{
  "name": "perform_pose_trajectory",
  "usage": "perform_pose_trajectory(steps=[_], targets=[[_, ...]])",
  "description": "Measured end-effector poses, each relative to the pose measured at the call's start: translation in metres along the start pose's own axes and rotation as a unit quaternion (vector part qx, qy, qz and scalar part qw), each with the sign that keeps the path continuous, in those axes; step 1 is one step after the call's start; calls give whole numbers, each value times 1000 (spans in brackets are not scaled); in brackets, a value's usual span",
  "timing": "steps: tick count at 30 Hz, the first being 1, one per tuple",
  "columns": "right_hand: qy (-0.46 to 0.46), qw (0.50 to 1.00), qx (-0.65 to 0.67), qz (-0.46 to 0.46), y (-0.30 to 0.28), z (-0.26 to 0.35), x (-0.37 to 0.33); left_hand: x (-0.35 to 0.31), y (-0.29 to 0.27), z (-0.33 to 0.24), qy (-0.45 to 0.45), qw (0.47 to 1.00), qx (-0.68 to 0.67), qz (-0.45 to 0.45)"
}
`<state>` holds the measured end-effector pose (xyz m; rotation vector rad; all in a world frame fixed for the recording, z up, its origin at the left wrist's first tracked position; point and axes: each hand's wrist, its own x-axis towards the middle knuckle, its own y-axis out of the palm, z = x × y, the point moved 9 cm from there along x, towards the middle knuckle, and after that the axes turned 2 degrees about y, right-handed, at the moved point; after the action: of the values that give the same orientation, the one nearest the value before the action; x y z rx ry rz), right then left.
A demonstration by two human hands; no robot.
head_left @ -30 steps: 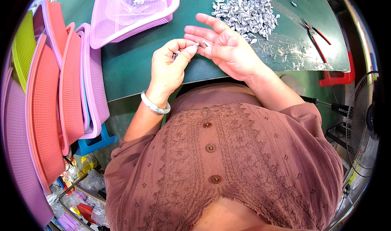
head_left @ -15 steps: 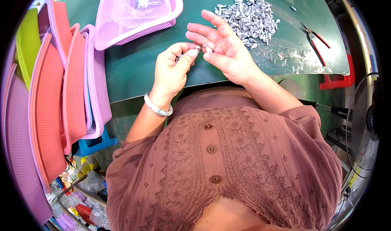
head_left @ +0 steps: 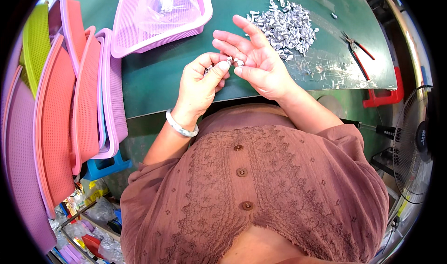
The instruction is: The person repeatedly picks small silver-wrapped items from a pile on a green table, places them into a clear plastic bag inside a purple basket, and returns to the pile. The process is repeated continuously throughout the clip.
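Near the table's front edge, my left hand (head_left: 198, 84), with a pale bangle on its wrist, is closed in a pinch. Between its thumb and forefinger is a small silver-grey piece (head_left: 229, 60), and more grey shows inside its curled fingers. My right hand (head_left: 265, 71) faces it palm up, pinching another small whitish-grey piece (head_left: 239, 63) by thumb and forefinger while its other fingers stretch out. The two pieces are nearly tip to tip; whether they touch I cannot tell. Behind my right hand lies a heap of small grey-and-white curled pieces (head_left: 291, 29).
A lilac basket (head_left: 160, 43) holding a clear plastic bag (head_left: 163, 12) stands on the green table (head_left: 158, 84). Red-handled pliers (head_left: 358, 54) lie at the right. Stacked pink, purple and green baskets (head_left: 56, 124) crowd the left side. A fan (head_left: 412, 143) stands at the lower right.
Both hands hold nearly the same pose, the pinched pieces sitting slightly lower and further right in view. The whole view has shifted a little.
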<state>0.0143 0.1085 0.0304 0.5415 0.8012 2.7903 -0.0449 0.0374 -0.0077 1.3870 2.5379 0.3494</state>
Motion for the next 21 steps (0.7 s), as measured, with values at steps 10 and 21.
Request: perform_pose_trajectory(steps=[10,21], targets=[[28,961,-274,26,12,-1,1,4,9,23,-133,966,-219,4],[-52,959,-276,-37,-10,37,-8,2,10,-48,-77,973,-217,10]])
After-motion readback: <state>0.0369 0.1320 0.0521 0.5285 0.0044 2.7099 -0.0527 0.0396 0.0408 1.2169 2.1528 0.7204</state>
